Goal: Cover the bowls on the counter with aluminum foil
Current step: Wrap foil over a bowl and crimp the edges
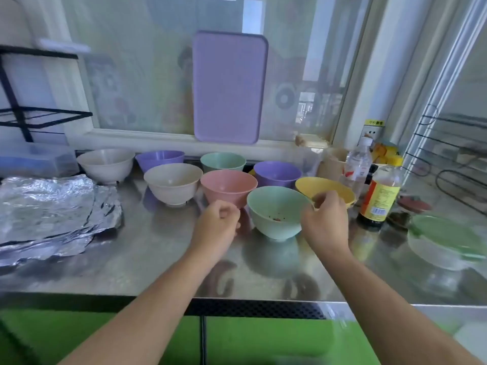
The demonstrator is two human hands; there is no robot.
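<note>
Head view. Stainless-steel table [163,262] seen from its front edge, with eight uncovered plastic bowls grouped toward the back edge at its middle. Back row, left to right: cream bowl [106,164], purple bowl [160,158], pale green bowl [223,161]. Next row: second cream bowl [172,183], pink bowl [228,187], second purple bowl [277,173], yellow bowl [322,189]. Nearest the front edge stands a mint-green bowl [274,212] with a few small reddish-brown bits at its bottom. Crumpled sheets of aluminium foil [52,209] lie in a loose pile at the left edge of the table, well apart from the bowls.

Left hand [218,223] is beside the mint-green bowl on its left, in front of the pink bowl's base, fingers curled into a loose fist; nothing can be seen held in it. Right hand [325,217] is at the right rim of the mint-green bowl, fingers bent and fingertips drawn together above the rim; whether it pinches the rim or only touches it cannot be told.

Toward the right edge stand a clear plastic bottle [356,167] and, nearer the front, a dark sauce bottle with a yellow label [379,198]; further right sits a green-lidded glass container [445,241]. Lilac rectangular board [229,86] leans upright against the window behind the bowls. Black wire rack [31,117] occupies the back left corner.
</note>
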